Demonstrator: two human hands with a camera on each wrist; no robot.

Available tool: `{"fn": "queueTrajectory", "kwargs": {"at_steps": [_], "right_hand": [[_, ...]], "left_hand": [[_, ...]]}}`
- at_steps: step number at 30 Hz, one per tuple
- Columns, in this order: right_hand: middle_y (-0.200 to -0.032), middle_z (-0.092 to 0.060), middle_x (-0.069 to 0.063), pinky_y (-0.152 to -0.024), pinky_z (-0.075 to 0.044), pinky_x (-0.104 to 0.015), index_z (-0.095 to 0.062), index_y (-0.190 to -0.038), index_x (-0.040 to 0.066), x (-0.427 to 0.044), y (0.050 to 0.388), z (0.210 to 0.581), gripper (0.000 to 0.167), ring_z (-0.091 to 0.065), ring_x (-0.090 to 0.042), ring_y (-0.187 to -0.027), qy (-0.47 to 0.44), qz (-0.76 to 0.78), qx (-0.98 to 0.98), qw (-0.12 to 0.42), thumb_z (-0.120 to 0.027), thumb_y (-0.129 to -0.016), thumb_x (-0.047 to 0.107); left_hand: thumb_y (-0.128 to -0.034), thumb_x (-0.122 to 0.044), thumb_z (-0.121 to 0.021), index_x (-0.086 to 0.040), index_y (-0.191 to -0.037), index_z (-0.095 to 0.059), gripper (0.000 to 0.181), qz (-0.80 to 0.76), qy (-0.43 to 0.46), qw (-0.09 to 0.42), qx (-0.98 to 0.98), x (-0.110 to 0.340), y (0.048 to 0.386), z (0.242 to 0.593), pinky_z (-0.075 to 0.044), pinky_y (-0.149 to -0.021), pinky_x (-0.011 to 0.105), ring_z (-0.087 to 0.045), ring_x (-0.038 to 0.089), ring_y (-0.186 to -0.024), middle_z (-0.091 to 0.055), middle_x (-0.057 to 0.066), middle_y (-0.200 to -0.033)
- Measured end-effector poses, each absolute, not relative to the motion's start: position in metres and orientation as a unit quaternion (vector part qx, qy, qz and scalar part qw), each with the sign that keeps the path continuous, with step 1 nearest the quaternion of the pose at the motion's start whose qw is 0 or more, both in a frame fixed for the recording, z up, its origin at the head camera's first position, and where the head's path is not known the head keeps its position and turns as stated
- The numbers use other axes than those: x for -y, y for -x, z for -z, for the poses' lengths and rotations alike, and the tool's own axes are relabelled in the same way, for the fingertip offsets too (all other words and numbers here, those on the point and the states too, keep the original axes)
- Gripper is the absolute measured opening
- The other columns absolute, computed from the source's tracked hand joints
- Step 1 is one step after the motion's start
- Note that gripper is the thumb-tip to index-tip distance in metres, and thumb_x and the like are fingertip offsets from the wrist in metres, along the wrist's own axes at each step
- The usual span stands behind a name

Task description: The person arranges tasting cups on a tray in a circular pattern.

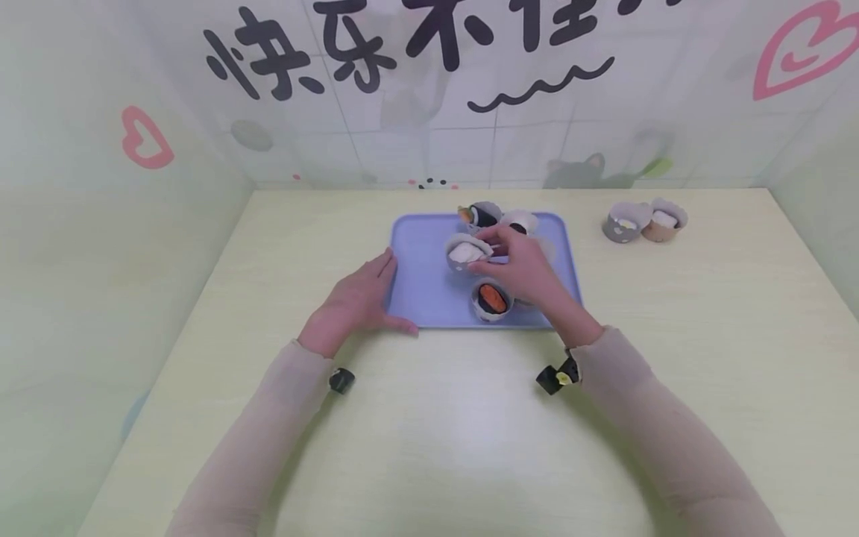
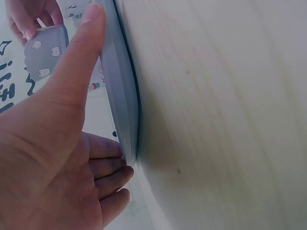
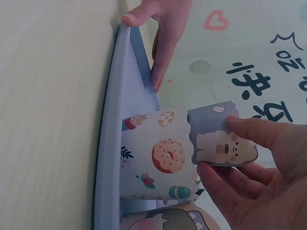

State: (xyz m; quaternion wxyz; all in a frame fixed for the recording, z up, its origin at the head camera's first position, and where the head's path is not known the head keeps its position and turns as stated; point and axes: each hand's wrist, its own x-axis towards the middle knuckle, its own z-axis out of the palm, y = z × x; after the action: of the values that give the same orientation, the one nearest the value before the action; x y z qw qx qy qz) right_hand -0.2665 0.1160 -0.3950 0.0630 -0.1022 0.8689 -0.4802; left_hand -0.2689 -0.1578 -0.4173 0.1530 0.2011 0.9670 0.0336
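My right hand [image 1: 526, 268] pinches the rim of a grey paper baking cup [image 3: 216, 139], printed with a bear, between thumb and fingers. A white piece [image 1: 464, 253] sits inside it. The cup is held up over the blue tray [image 1: 419, 291]. At the tray's front left corner, my left hand [image 1: 352, 298] rests with straight fingers along the left rim and its thumb on the front edge. A doughnut-print cup [image 3: 160, 153] stands on the tray, and in the head view a cup there holds orange-topped sushi [image 1: 493, 298]. My right hand hides part of the other cups.
Toward the tray's back are a cup with dark-wrapped sushi [image 1: 482, 216] and a white cup [image 1: 522, 221]. A grey cup [image 1: 622, 224] and a brown cup [image 1: 663, 221] stand right of the tray, near the wall [image 1: 429, 149].
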Motion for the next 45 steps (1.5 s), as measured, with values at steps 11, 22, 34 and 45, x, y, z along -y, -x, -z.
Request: {"fn": "queueTrajectory", "kwargs": {"at_steps": [11, 22, 34, 45], "right_hand": [[-0.127, -0.065, -0.014, -0.101, -0.054, -0.044, -0.058, -0.126, 0.004, -0.100, 0.265, 0.403, 0.044, -0.063, -0.032, -0.118, 0.146, 0.436, -0.884, 0.085, -0.076, -0.089, 0.018], [-0.120, -0.071, -0.013, -0.097, -0.057, -0.041, -0.060, -0.123, 0.004, -0.102, 0.259, 0.402, 0.044, -0.069, -0.025, -0.111, 0.181, 0.340, -0.916, 0.116, -0.078, -0.087, 0.020], [-0.113, -0.073, -0.008, -0.085, -0.059, -0.036, -0.063, -0.116, 0.007, -0.107, 0.256, 0.400, 0.042, -0.070, -0.019, -0.095, 0.217, 0.312, -0.917, 0.121, -0.081, -0.085, 0.030], [-0.121, -0.071, -0.011, -0.096, -0.058, -0.042, -0.064, -0.122, 0.006, -0.118, 0.252, 0.394, 0.048, -0.069, -0.025, -0.111, 0.192, 0.340, -0.916, 0.095, -0.079, -0.085, 0.034]], "left_hand": [[-0.0645, -0.075, -0.078, 0.003, -0.158, -0.007, 0.140, -0.041, -0.199, 0.151, -0.967, 0.157, 0.268, 0.417, -0.031, -0.122, 0.049, -0.019, 0.037, -0.154, -0.006, 0.018, -0.168], [-0.0655, -0.074, -0.077, 0.004, -0.158, -0.009, 0.139, -0.041, -0.206, 0.150, -0.966, 0.156, 0.267, 0.415, -0.030, -0.123, 0.048, -0.019, 0.038, -0.154, -0.007, 0.020, -0.168], [-0.0658, -0.072, -0.078, 0.006, -0.157, -0.010, 0.138, -0.044, -0.207, 0.143, -0.967, 0.158, 0.266, 0.414, -0.032, -0.122, 0.049, -0.021, 0.038, -0.153, -0.010, 0.021, -0.167], [-0.0655, -0.073, -0.078, 0.004, -0.158, -0.008, 0.139, -0.041, -0.204, 0.149, -0.967, 0.157, 0.267, 0.414, -0.031, -0.122, 0.049, -0.019, 0.037, -0.154, -0.007, 0.020, -0.168]]}}
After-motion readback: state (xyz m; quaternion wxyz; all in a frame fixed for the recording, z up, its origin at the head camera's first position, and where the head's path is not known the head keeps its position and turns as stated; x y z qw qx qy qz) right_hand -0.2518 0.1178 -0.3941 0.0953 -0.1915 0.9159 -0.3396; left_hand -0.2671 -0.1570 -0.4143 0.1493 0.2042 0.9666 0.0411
